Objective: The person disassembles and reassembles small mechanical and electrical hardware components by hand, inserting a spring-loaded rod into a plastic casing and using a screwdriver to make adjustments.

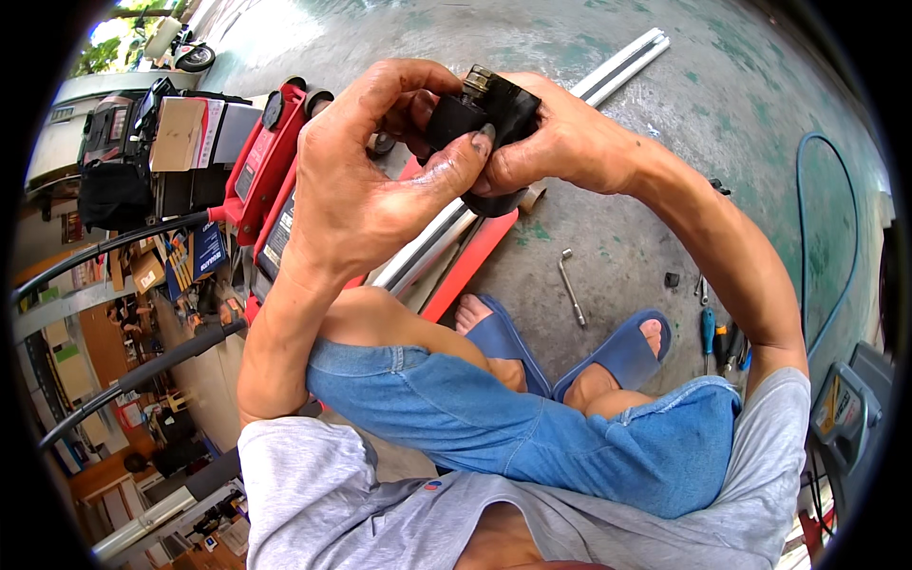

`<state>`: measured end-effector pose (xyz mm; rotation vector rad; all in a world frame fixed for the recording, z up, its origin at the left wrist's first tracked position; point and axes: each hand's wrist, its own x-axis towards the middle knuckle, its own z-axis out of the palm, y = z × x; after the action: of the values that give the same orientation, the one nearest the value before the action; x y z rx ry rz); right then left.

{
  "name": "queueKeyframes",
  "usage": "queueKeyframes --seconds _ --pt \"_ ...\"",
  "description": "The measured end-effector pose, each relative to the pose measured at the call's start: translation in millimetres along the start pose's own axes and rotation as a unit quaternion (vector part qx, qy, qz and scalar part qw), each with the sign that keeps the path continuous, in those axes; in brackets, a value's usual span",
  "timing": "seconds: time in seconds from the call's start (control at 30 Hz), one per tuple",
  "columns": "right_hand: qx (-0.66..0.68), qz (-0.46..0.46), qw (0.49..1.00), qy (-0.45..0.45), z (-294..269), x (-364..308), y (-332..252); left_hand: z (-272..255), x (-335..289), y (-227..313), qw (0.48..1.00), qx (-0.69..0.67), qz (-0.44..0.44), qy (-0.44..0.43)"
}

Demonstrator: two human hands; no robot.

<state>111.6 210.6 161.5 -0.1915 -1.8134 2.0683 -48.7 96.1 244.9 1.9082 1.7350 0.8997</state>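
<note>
Both my hands are raised in front of me around a black cylindrical part (pixel 505 112) with a small metal fitting on top. My left hand (pixel 344 185) grips its left side, thumb pressed against the front and fingers curled behind. From the right, my right hand (pixel 579 138) wraps round the part, its thumb near my left thumb. Dark grease marks my left thumb and fingers. The part's far side and most of its lower end are hidden by my hands. Beneath them runs a long silver rail (pixel 619 71) beside a red bar (pixel 477 261).
A wrench (pixel 572 287) lies on the floor near my blue slippers. To its right are a small black piece (pixel 672 280) and a blue-handled screwdriver (pixel 708 331). A red machine (pixel 264 161) stands at left, a hose (pixel 852 180) and grey case (pixel 850 408) at right.
</note>
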Motion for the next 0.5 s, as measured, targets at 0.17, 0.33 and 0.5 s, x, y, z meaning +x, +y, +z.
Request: queueKeyframes --seconds 0.17,0.33,0.5 --pt "0.008 -0.003 1.000 -0.004 -1.0 -4.7 -5.2 5.3 1.7 -4.0 0.999 -0.019 0.022 0.040" --pt "0.001 -0.003 1.000 0.001 -1.9 -7.3 -8.2 6.7 3.1 -2.4 0.998 -0.024 0.028 0.042" --pt "-0.011 -0.004 1.000 0.006 -3.6 -8.2 -9.6 6.3 3.6 -0.9 0.998 -0.023 0.037 0.046"
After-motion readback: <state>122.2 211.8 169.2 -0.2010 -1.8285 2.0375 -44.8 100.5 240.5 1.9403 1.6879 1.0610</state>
